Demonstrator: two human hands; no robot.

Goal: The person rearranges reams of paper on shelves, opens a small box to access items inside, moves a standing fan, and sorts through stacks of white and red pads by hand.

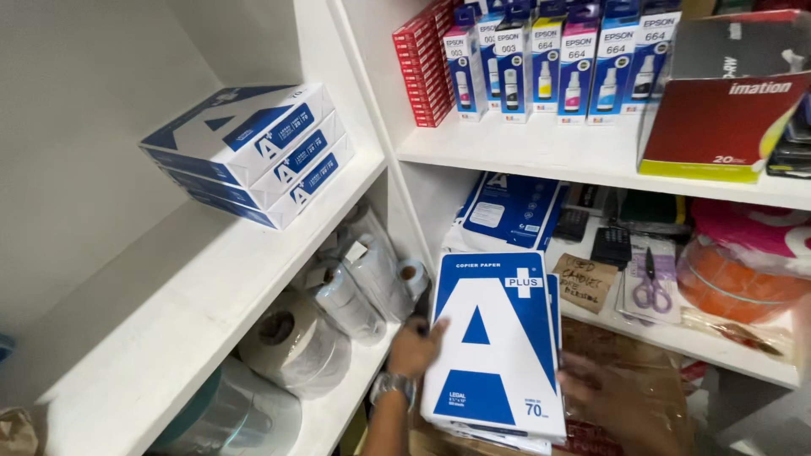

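A blue and white ream of copier paper [498, 346] stands tilted in front of the lower shelves, on top of more reams beneath it. My left hand [414, 348], with a watch at the wrist, grips its left edge. My right hand [612, 397] holds its lower right side, partly hidden behind the pack. Three similar reams [253, 152] lie stacked flat on the upper left white shelf [194, 295].
Wrapped paper rolls [338, 304] fill the lower left shelf. Ink bottle boxes [557, 63] and red boxes [427, 67] line the upper right shelf beside a red and yellow pack [718, 118]. Scissors [650, 283], calculators [610, 245] and an orange tape roll [735, 287] sit on the middle shelf.
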